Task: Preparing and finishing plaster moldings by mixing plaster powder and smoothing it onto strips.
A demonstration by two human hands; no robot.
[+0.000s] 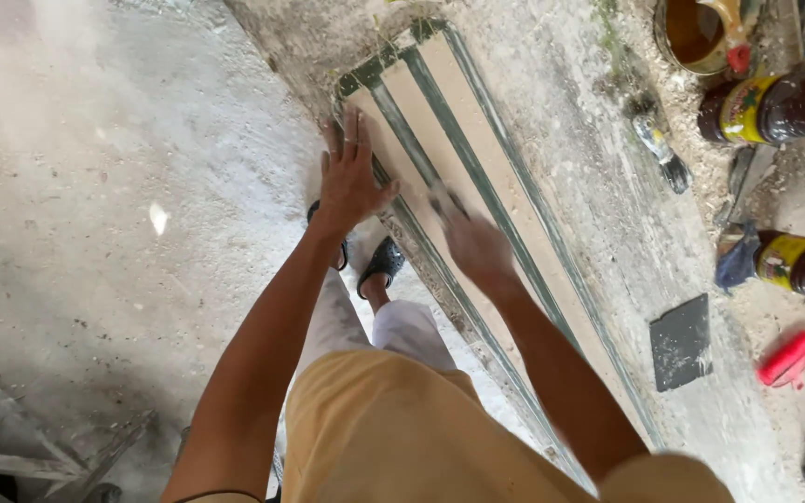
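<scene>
Green-striped board point(477, 177) under flat open left hand point(351, 182); blurred right hand point(477, 247) grip unclear.

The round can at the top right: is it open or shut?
Open. The can has no lid on it, and brownish-orange liquid shows inside its rim. A red-tipped tool rests in it, against the right edge.

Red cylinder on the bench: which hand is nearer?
Right. The right hand, motion-blurred, is on the striped wooden panel, well left of the red cylinder. The left hand rests flat at the panel's far-left edge.
</scene>
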